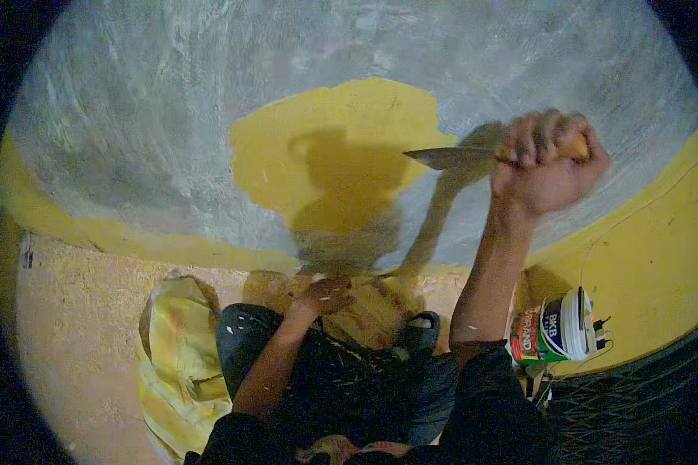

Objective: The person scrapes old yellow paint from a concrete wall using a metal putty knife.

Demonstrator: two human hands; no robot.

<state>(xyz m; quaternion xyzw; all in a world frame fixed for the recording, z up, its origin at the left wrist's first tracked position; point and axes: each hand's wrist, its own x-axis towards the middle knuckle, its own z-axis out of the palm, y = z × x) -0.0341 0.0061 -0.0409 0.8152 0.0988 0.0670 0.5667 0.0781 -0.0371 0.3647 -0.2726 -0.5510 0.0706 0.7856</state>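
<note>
My right hand (551,147) is raised in front of the wall, closed around the yellowish handle of a putty knife (450,158). Its dark metal blade points left across the edge of a yellow patch (341,108) on the wall. I cannot tell whether the blade touches the surface. Low down, near the foot of the wall, my left hand (324,294) hangs by my knee. Its fingers look stretched out, and no tool shows in it. Pale specks dot the skin.
Grey streaky coating covers most of the wall (171,101) around the yellow patch. A yellow sack (178,356) stands on the floor at left. To my right a white-lidded paint bucket (554,329) lies tilted, near a dark mesh-patterned surface (636,403). My shadow falls on the wall.
</note>
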